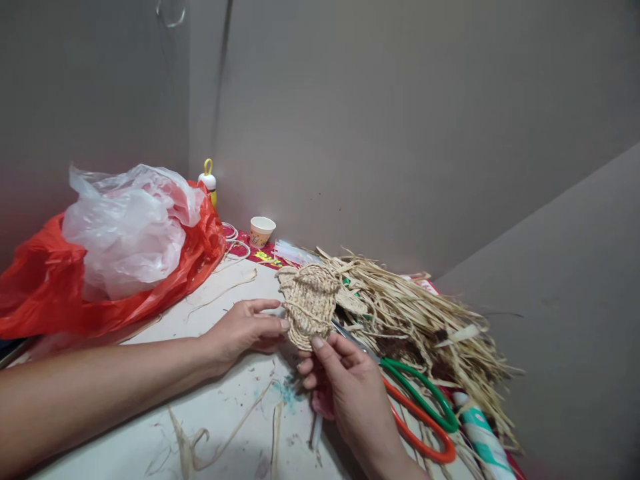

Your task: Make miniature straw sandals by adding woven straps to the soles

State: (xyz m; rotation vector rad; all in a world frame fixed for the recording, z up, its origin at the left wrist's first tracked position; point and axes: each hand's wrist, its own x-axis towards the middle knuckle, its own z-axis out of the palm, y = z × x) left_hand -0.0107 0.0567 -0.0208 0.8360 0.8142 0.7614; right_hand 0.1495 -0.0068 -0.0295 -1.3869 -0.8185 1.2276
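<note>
A small woven straw piece [311, 303], tan and ribbed with rounded edges, is held up above the white tabletop. My right hand [350, 390] pinches its lower edge between thumb and fingers. At its left side is my left hand [250, 327], thumb and fingertips closed against the edge. Just right of the piece, a pair of scissors [423, 407] with one green and one orange handle lies partly behind my right hand. Part of the blades is hidden by the hand and the woven piece.
A heap of dry straw strands [425, 307] spreads along the right. Crumpled clear plastic [135, 227] sits on a red plastic bag [40, 280] at left. By the wall stand a paper cup [263, 232] and a yellow-looped bottle [208, 179]. A green-and-white tube [483, 433] lies lower right.
</note>
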